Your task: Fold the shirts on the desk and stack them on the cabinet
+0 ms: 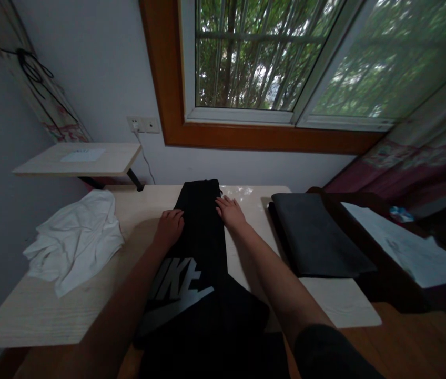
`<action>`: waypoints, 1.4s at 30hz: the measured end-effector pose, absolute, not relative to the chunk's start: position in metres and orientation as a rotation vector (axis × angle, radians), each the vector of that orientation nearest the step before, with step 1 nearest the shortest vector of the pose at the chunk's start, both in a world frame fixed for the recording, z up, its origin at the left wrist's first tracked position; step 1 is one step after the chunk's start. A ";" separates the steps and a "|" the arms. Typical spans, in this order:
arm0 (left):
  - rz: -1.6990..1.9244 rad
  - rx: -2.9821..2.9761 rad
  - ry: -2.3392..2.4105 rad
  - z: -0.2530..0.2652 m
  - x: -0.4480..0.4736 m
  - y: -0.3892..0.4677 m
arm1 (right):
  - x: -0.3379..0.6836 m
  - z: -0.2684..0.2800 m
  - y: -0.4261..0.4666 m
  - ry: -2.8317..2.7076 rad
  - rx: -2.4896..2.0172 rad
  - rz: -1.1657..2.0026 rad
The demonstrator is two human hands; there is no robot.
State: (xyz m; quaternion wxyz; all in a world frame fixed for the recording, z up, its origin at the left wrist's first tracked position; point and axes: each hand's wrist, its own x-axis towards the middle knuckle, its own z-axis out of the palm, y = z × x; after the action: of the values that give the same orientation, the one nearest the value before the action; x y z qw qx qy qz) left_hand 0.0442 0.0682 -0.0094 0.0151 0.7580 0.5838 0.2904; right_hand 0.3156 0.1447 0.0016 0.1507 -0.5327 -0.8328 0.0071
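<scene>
A black garment [203,231] with large grey NIKE lettering and a swoosh lies lengthwise on the pale wooden table, folded into a long strip. Its near end widens and drops toward my body; I cannot tell exactly what kind of garment it is. My left hand [170,227] rests on the strip's left edge, fingers loosely bent over the cloth. On the opposite edge, my right hand [231,211] lies with its fingers stretched out and slightly apart, their tips touching the fabric. Neither hand visibly grips the cloth.
A crumpled white cloth [77,237] lies on the table [49,316] at left, below a small raised shelf [116,160]. Dark folded fabric [313,231] sits to the right. Beyond it is a dark surface bearing a white sheet [404,245]. A window [242,116] is behind.
</scene>
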 end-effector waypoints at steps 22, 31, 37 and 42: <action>0.909 2.486 1.894 -0.016 0.056 0.091 | 0.353 -0.011 0.095 -2.399 -1.383 0.212; 0.952 2.471 1.885 -0.012 0.058 0.089 | 0.367 -0.004 0.020 -2.509 -1.230 0.283; 0.980 2.518 1.762 0.004 0.055 0.075 | 0.364 0.002 0.012 -2.516 -1.262 0.248; 0.743 2.639 1.698 0.001 0.044 0.042 | 0.364 0.007 0.013 -2.521 -1.273 0.240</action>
State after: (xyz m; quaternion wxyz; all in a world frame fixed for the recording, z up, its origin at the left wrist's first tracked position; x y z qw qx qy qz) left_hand 0.0441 0.0423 0.0005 -0.0414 0.8176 0.5261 0.2303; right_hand 0.3638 0.0125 0.0065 0.1528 -0.4439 -0.8790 0.0838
